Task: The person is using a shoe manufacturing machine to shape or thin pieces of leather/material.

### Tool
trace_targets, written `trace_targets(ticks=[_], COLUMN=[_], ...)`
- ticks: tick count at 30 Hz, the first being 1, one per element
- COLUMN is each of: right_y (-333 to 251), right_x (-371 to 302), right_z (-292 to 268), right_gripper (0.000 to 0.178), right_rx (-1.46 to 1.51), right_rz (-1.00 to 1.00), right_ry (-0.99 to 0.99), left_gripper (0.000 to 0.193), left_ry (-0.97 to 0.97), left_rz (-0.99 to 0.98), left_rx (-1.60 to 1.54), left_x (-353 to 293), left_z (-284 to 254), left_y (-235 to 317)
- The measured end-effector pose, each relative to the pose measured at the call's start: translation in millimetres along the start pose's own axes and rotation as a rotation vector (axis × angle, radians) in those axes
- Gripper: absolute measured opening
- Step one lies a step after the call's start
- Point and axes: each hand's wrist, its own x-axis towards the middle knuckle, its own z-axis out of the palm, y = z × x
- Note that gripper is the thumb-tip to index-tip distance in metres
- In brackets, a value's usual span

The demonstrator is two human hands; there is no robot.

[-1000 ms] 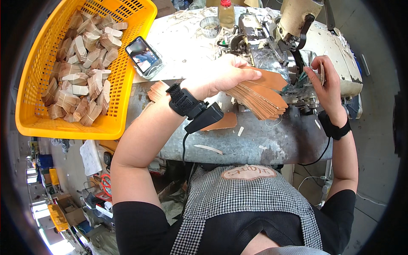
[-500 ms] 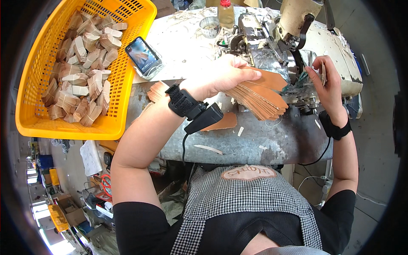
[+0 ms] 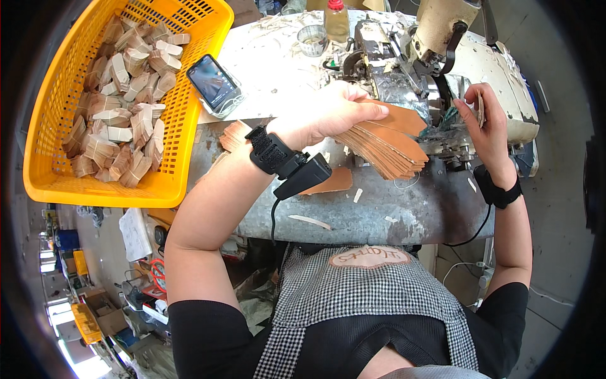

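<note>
A fanned stack of brown leather strips [image 3: 385,148] is in my left hand [image 3: 331,117], thumb pressed on top. One strip [image 3: 404,119] pokes out of the stack toward the machine [image 3: 404,79], its pointed end close to the metal parts. To the right of the machine head, my right hand [image 3: 489,120] is raised and closed around a small bunch of leather pieces [image 3: 481,108], seen edge-on. Below my left wrist a loose brown leather piece [image 3: 331,182] lies on the metal worktop [image 3: 379,221]. Another bundle of strips [image 3: 233,136] rests behind my left forearm.
A yellow plastic basket [image 3: 107,197] full of bundled leather pieces stands at the left. Beside it a phone [image 3: 213,82] leans in a clear holder. A clear cup [image 3: 312,41] and a red-capped bottle [image 3: 336,24] stand at the back. Leather scraps [image 3: 309,222] litter the worktop.
</note>
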Motion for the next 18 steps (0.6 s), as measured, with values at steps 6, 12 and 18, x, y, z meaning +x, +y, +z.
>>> trace_targets(ticks=[6, 12, 18], right_y=[0.7, 1.3, 0.0], right_x=[-0.6, -0.6, 0.5], right_z=[0.1, -0.4, -0.8], right_gripper=[0.018, 0.018, 0.018], right_rx=[0.006, 0.016, 0.029], right_rz=[0.003, 0.009, 0.012], right_ry=[0.002, 0.003, 0.006], left_gripper=[0.03, 0.03, 0.03], left_ry=[0.016, 0.031, 0.019], left_rz=[0.003, -0.002, 0.009], left_rx=[0.004, 0.027, -0.047], left_x=[0.4, -3.3, -2.5], left_z=[1.4, 1.0, -3.6], left_y=[-0.7, 5.0, 4.5])
